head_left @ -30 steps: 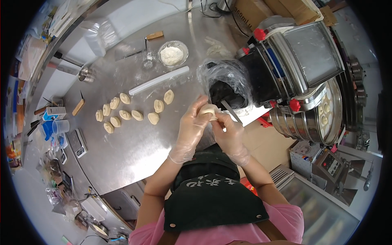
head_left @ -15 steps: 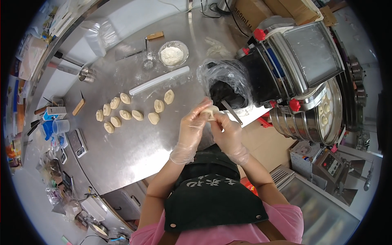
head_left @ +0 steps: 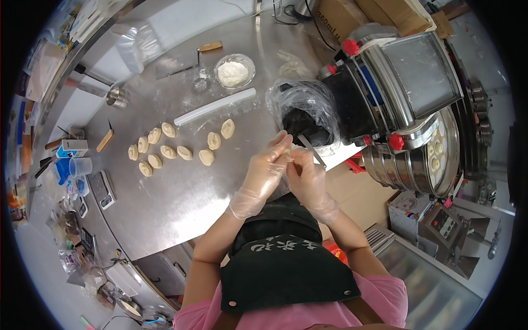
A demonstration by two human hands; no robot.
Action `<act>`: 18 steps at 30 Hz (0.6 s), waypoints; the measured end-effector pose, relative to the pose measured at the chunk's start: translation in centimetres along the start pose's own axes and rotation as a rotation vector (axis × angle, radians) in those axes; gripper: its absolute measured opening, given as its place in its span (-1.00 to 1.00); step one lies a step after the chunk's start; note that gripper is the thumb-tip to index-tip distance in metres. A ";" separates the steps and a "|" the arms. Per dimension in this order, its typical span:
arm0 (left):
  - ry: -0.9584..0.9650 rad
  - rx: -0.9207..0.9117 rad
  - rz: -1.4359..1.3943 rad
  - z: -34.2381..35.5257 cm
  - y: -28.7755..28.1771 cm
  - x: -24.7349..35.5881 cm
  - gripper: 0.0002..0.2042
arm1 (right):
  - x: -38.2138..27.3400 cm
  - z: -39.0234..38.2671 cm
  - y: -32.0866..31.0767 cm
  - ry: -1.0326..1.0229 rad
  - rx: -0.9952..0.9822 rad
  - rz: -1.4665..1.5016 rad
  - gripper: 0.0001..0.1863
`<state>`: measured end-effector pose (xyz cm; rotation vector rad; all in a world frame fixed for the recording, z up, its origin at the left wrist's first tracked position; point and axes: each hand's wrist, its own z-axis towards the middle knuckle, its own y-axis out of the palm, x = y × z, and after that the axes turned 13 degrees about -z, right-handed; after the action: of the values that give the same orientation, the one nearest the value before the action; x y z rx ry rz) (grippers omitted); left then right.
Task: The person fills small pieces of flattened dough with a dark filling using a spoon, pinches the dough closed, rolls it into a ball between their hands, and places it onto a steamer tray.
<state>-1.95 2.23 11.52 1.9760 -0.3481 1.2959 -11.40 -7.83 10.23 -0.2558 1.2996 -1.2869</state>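
My left hand (head_left: 266, 169) and my right hand (head_left: 307, 180), both in clear plastic gloves, meet at the table's near right edge. Their fingers are closed round a small piece of pale dough (head_left: 290, 157), which they mostly cover. Just beyond the fingertips lies a clear plastic bag (head_left: 281, 98) of dark filling (head_left: 312, 125). A flat metal spatula (head_left: 312, 150) sticks out of it towards me. Several flattened dough pieces (head_left: 185, 153) with dents in them rest on the steel table, left of my hands.
A white rolling pin (head_left: 214, 108) and a bowl of flour (head_left: 233, 73) are at the back. A wooden-handled scraper (head_left: 210, 47) lies behind them. On the right stand a dough-rolling machine (head_left: 396, 82) and a round steamer (head_left: 407, 168). A scale (head_left: 103, 190) sits at left.
Both hands have drawn closer together, and the fingers now cover more of the dough between them. The pieces on the table stay in place.
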 end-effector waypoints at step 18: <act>-0.110 -0.003 -0.763 1.6 1.2 -3.3 -0.41 | -0.2 1.1 -2.7 0.009 0.018 0.209 -0.65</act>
<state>-3.12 -0.28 8.79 1.8920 0.3362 0.6926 -11.98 -9.19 12.72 -0.0982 1.2864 -1.1226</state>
